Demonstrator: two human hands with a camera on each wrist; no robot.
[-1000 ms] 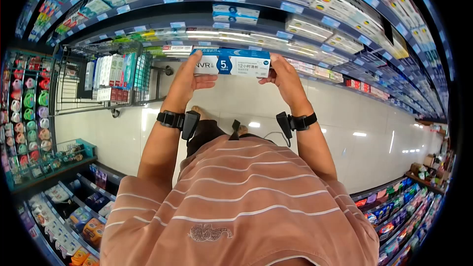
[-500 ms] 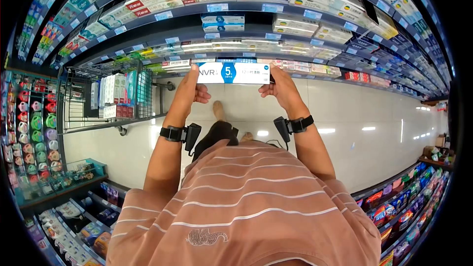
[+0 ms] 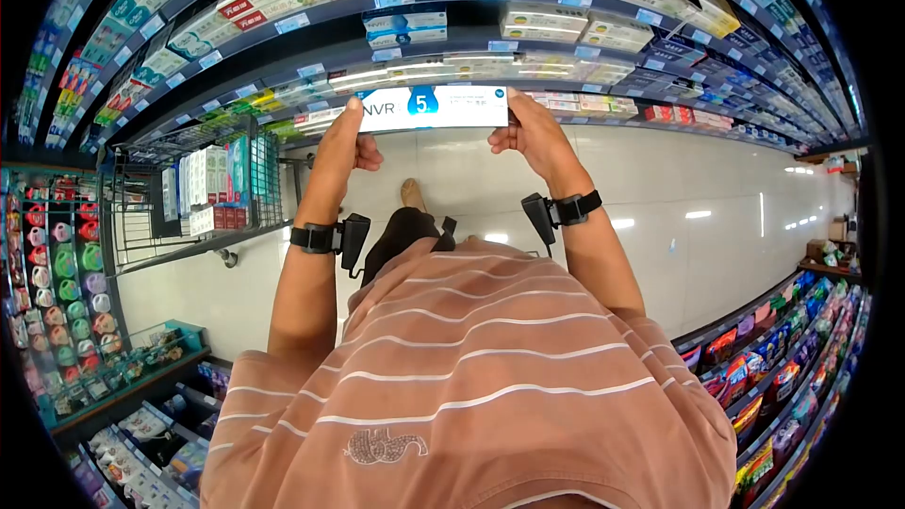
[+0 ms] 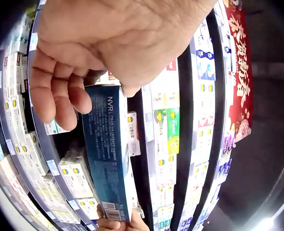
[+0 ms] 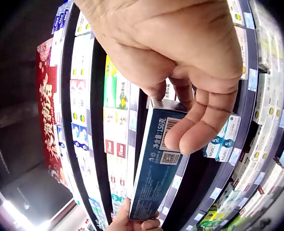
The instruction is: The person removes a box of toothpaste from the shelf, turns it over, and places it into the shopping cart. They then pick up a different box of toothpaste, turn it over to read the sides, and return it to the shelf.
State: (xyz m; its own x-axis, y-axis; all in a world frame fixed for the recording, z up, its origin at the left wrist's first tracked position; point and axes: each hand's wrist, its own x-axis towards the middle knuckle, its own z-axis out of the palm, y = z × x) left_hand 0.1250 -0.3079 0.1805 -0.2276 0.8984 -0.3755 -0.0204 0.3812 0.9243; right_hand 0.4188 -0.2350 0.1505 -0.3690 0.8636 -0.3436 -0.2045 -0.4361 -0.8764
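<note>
A long white and blue toothpaste box (image 3: 434,107) marked NVR and 5 is held level between both hands, its white face toward the head camera. My left hand (image 3: 341,149) grips its left end with thumb and fingers. At the right end, my right hand (image 3: 535,137) pinches it the same way. Both wrist views show the dark blue printed side of the toothpaste box (image 4: 108,149), with a barcode near one end. In the right wrist view, fingers (image 5: 195,127) of the right hand lie curled against that side.
Shelves (image 3: 481,38) stacked with toothpaste boxes rise in front, including matching NVR boxes (image 3: 405,26). A wire shopping cart (image 3: 198,193) holding several boxes stands at the left. Pale tiled floor (image 3: 660,198) lies below, with more stocked shelves (image 3: 773,368) behind on the right.
The toothpaste box has been tilted, so its blue edge seen earlier is hidden and the white face shows. Both hands keep their hold, and the view has shifted slightly.
</note>
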